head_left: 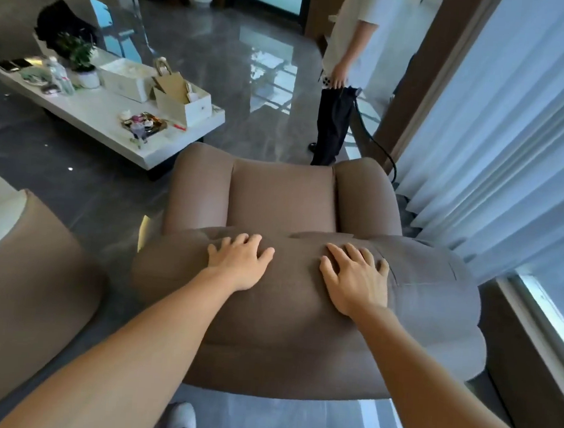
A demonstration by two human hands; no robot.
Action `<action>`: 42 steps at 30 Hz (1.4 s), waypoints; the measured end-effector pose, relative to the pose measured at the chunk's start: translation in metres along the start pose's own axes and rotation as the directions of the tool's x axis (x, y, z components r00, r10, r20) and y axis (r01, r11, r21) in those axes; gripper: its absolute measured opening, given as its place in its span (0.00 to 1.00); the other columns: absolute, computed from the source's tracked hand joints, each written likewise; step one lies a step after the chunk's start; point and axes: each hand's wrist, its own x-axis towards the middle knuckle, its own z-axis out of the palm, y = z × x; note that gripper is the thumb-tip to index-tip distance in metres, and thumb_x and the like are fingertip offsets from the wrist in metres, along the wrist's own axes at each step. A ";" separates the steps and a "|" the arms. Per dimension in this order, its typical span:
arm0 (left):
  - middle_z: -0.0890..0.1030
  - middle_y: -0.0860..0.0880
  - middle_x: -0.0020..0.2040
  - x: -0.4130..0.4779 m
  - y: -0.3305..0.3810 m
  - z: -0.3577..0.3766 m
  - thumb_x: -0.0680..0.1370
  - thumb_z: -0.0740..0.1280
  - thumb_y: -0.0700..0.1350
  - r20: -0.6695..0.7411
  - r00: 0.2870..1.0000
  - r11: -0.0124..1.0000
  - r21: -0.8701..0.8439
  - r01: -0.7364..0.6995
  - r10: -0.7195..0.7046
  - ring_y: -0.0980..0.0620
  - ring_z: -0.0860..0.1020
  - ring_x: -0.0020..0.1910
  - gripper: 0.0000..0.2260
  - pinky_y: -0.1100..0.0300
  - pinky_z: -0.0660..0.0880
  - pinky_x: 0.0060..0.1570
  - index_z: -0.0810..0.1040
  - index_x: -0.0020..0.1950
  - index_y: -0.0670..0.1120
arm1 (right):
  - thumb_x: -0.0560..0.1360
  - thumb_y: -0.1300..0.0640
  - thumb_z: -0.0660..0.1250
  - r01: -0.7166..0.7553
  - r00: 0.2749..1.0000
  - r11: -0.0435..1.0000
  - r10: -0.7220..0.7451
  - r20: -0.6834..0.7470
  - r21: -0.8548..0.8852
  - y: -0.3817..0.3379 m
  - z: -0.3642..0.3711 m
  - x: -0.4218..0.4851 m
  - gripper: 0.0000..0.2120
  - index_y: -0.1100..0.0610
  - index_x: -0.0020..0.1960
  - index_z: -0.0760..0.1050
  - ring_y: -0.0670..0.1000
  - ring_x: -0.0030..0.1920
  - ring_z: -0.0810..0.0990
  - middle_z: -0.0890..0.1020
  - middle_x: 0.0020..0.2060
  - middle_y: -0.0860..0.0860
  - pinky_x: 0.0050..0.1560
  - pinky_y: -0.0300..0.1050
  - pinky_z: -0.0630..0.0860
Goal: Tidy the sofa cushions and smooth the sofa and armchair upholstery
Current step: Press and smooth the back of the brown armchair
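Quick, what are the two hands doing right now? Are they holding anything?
Left hand: open, fingers spread, flat on the top of the armchair back, holding nothing.
Right hand: open, flat on the same armchair back, holding nothing.

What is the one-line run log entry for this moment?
step: smoothing | left hand: flat, fingers spread on brown fabric armchair backrest top | right hand: flat beside it, apart | holding: nothing

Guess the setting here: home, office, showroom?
Probably a home living room or lounge: a brown upholstered armchair under both hands, a low white coffee table cluttered with boxes and a potted plant, glossy grey marble floor, and sheer white curtains.
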 end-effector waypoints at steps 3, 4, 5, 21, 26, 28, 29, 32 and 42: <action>0.64 0.48 0.76 0.011 0.002 0.006 0.77 0.46 0.66 0.008 1.000 0.999 0.026 0.023 -0.024 0.40 0.63 0.73 0.29 0.39 0.58 0.69 0.63 0.74 0.55 | 0.78 0.38 0.47 0.044 0.991 0.999 -0.040 -0.125 0.023 0.005 0.007 -0.006 0.28 0.44 0.70 0.73 0.53 0.71 0.69 0.77 0.69 0.47 0.73 0.62 0.58; 0.65 0.48 0.76 0.016 0.004 0.007 0.77 0.46 0.67 0.014 1.000 0.999 0.035 0.023 -0.023 0.39 0.64 0.72 0.30 0.39 0.58 0.69 0.64 0.74 0.55 | 0.78 0.39 0.49 0.054 0.988 0.998 -0.049 -0.150 0.031 0.007 0.009 -0.004 0.26 0.45 0.68 0.75 0.54 0.70 0.71 0.78 0.68 0.47 0.72 0.62 0.59; 0.67 0.47 0.75 0.021 0.007 0.007 0.76 0.46 0.67 0.023 0.999 0.999 0.040 0.028 -0.029 0.38 0.65 0.71 0.30 0.39 0.59 0.68 0.65 0.73 0.55 | 0.78 0.40 0.51 0.061 0.983 0.997 -0.054 -0.173 0.037 0.009 0.011 -0.001 0.25 0.46 0.67 0.76 0.54 0.69 0.72 0.79 0.67 0.48 0.72 0.61 0.60; 0.71 0.49 0.71 0.035 0.089 0.026 0.69 0.45 0.72 -0.101 0.943 0.948 -0.054 0.312 -0.316 0.38 0.68 0.67 0.31 0.43 0.62 0.62 0.69 0.66 0.64 | 0.77 0.42 0.51 0.210 0.960 0.966 -0.175 -0.217 0.152 0.071 0.001 0.037 0.23 0.52 0.53 0.80 0.58 0.62 0.75 0.84 0.57 0.51 0.69 0.64 0.62; 0.69 0.51 0.73 0.029 0.140 0.047 0.69 0.45 0.72 -0.120 0.920 0.928 -0.055 0.368 -0.373 0.39 0.66 0.69 0.32 0.41 0.60 0.65 0.68 0.68 0.64 | 0.76 0.42 0.51 0.281 0.950 0.947 -0.252 -0.186 0.152 0.119 -0.006 0.048 0.23 0.52 0.55 0.79 0.59 0.63 0.74 0.83 0.59 0.52 0.68 0.63 0.62; 0.71 0.52 0.72 0.037 0.159 0.052 0.70 0.46 0.72 -0.112 0.923 0.929 -0.072 0.362 -0.368 0.40 0.66 0.69 0.31 0.40 0.60 0.64 0.69 0.67 0.64 | 0.76 0.42 0.52 0.304 0.942 0.944 -0.277 -0.192 0.129 0.138 -0.009 0.058 0.23 0.52 0.56 0.79 0.59 0.63 0.74 0.82 0.59 0.51 0.68 0.62 0.62; 0.72 0.51 0.71 0.044 0.169 0.053 0.70 0.46 0.72 -0.100 0.927 0.932 -0.075 0.355 -0.361 0.40 0.67 0.68 0.30 0.40 0.61 0.63 0.71 0.66 0.64 | 0.76 0.42 0.52 0.315 0.937 0.941 -0.289 -0.196 0.121 0.148 -0.011 0.064 0.23 0.52 0.56 0.80 0.59 0.63 0.74 0.83 0.59 0.51 0.68 0.62 0.62; 0.75 0.49 0.68 0.060 0.197 0.055 0.70 0.45 0.72 -0.077 0.934 0.935 -0.097 0.341 -0.348 0.39 0.69 0.66 0.29 0.42 0.62 0.61 0.74 0.62 0.64 | 0.76 0.42 0.52 0.355 0.917 0.929 -0.326 -0.231 0.099 0.176 -0.017 0.080 0.23 0.51 0.58 0.80 0.58 0.63 0.75 0.83 0.59 0.50 0.69 0.61 0.63; 0.75 0.48 0.67 0.085 0.300 0.072 0.73 0.47 0.68 -0.117 0.860 0.860 -0.194 0.471 -0.497 0.38 0.69 0.66 0.27 0.44 0.63 0.60 0.74 0.63 0.62 | 0.76 0.43 0.52 0.521 0.848 0.848 -0.502 -0.171 0.098 0.269 -0.045 0.152 0.24 0.51 0.60 0.80 0.58 0.63 0.75 0.83 0.59 0.50 0.69 0.60 0.61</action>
